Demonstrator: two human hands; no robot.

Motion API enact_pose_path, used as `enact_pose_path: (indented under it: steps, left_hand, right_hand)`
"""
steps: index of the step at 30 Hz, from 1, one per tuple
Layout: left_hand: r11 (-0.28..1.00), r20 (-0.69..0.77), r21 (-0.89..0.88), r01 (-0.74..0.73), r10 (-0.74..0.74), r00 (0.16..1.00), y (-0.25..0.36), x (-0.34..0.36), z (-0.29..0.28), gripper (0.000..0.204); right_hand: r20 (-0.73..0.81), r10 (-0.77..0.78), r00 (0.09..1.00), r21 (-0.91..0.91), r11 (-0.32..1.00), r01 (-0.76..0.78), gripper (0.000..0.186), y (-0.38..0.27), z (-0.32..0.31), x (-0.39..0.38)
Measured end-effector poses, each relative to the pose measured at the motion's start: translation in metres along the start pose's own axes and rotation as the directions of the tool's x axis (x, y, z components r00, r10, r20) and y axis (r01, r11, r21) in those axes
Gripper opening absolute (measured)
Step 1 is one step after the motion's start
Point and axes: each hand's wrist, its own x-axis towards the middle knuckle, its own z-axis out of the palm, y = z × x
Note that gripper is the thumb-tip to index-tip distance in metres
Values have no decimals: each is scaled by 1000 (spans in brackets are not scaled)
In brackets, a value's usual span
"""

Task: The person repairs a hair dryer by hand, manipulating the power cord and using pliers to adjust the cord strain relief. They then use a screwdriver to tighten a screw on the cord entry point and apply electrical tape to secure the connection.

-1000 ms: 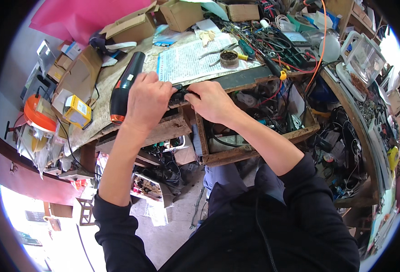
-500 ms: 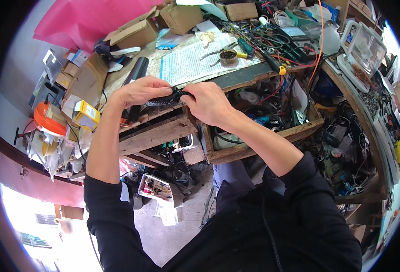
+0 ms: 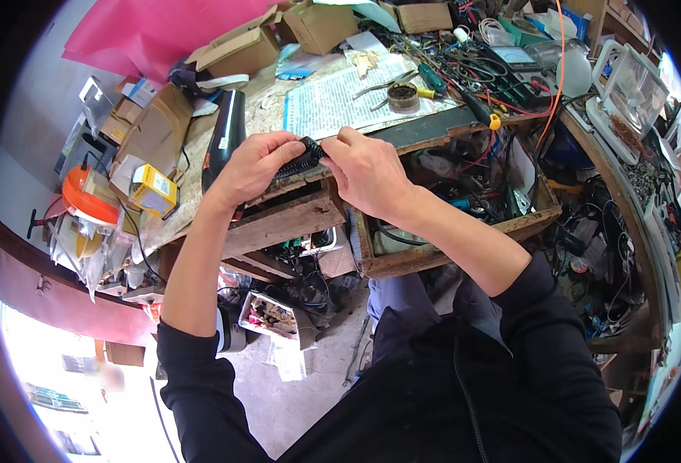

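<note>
My left hand (image 3: 257,165) is closed around a small black ridged part (image 3: 303,160), with the thumb along its top. Against the right end of this part, my right hand (image 3: 367,171) pinches with thumb and bent fingers. Both hands meet just above the bench's front edge, and the fingers hide much of the part. Beside my left wrist is a smooth black rounded body (image 3: 227,131), perhaps a hair dryer; its lower end is behind the wrist. A printed sheet (image 3: 321,104) lies beyond my hands, with a small round tin (image 3: 403,96) and pliers (image 3: 387,84) on it.
An open wooden drawer (image 3: 464,242) full of cables and parts juts out below my right forearm. Tangled wires and a screwdriver (image 3: 476,106) cover the back right. Cardboard boxes (image 3: 236,52) line the back, a yellow box (image 3: 154,191) the left. A scrap box (image 3: 277,318) is on the floor.
The view has shifted slightly. The black body beside my left wrist stands steeper and shows more of its side. Both hands remain together at the ridged part, which has turned a little.
</note>
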Motion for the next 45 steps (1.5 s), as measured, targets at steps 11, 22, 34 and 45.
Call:
enact_pose_path:
  steps: [11,22,34,45]
  left_hand:
    - [968,-170,249,36,8,985,5,-13,20,31]
    - [924,-211,381,33,52,976,9,-15,32,29]
    - [897,-242,441,22,95,966,10,-20,39,29]
    - [910,-293,413,38,94,952,13,-22,28,34]
  right_hand:
    - [141,-269,953,-211,932,294,25,6,-11,-3]
    - [223,-465,857,-294,806,514,17,15,-19,2]
    - [266,-619,739,-272,688,673,13,22,-22,12]
    - [250,-580,775,-160,765,624,10,24,-31,39]
